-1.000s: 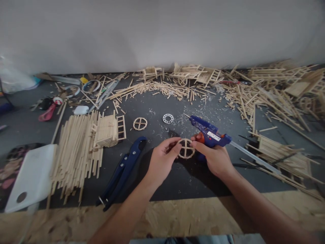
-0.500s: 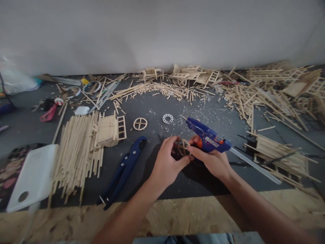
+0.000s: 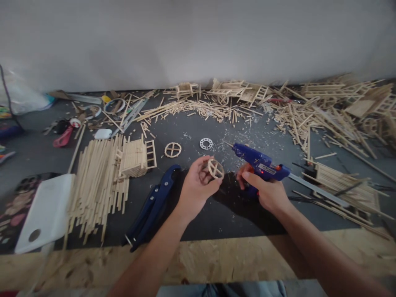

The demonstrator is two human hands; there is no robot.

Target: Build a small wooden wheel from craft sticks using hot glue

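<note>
My left hand [image 3: 196, 186] grips a small wooden spoked wheel [image 3: 215, 168] between thumb and fingertips, lifted a little above the dark mat. My right hand [image 3: 266, 190] is wrapped around the handle of a blue hot glue gun [image 3: 259, 163]. The gun's nozzle points left and away, toward a white ring [image 3: 206, 143]. A second wooden wheel [image 3: 172, 149] lies flat on the mat to the left of that ring. The two hands are apart, with a gap of bare mat between them.
Blue cutting pliers [image 3: 152, 207] lie left of my left arm. Farther left are a stack of wooden sticks [image 3: 96, 186], a small slatted wooden frame [image 3: 135, 157] and a white board [image 3: 43, 216]. Loose sticks and small wooden models [image 3: 235, 91] crowd the back and right.
Both hands held the wheel together a second ago. Now the left hand alone holds it and has drawn it left and up, while the right hand has moved right with the glue gun.
</note>
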